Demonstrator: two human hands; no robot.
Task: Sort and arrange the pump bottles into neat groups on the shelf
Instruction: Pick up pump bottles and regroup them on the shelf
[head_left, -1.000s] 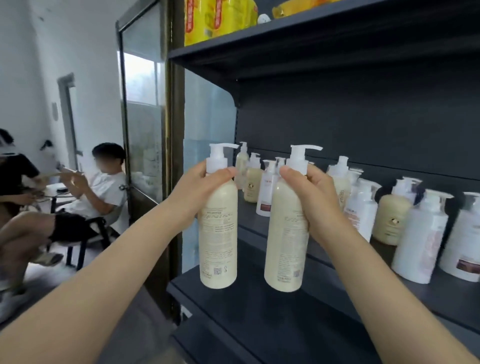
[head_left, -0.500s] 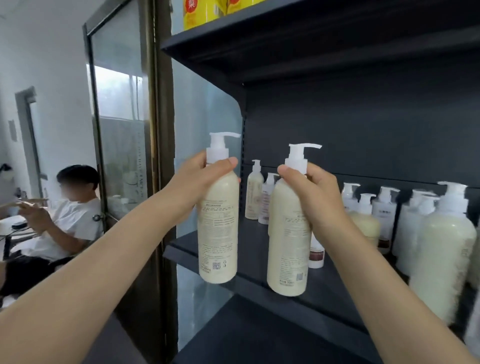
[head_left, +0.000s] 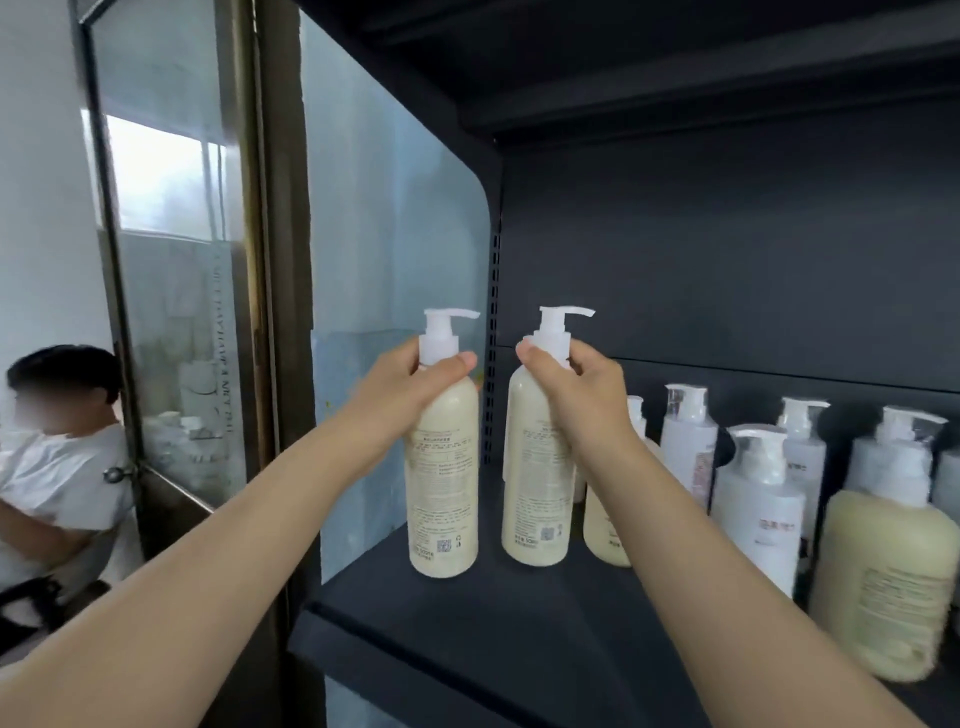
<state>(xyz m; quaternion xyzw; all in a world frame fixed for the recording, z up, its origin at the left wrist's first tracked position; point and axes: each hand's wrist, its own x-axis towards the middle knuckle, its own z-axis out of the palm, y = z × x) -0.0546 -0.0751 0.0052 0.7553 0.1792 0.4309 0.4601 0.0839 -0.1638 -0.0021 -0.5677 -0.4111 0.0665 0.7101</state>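
Note:
Two tall cream pump bottles with white pumps stand upright side by side over the left end of the dark shelf. My left hand grips the neck of the left cream bottle. My right hand grips the neck of the right cream bottle. Their bases sit at or just above the shelf surface; I cannot tell whether they touch it. Both labels face me.
Several white and cream pump bottles crowd the shelf to the right, a large cream one nearest the front. A clear side panel closes the shelf's left end. A seated person is beyond a glass door at far left.
Both hands carried the two cream bottles forward and down onto the shelf's left end. The view has come closer and up to this shelf level.

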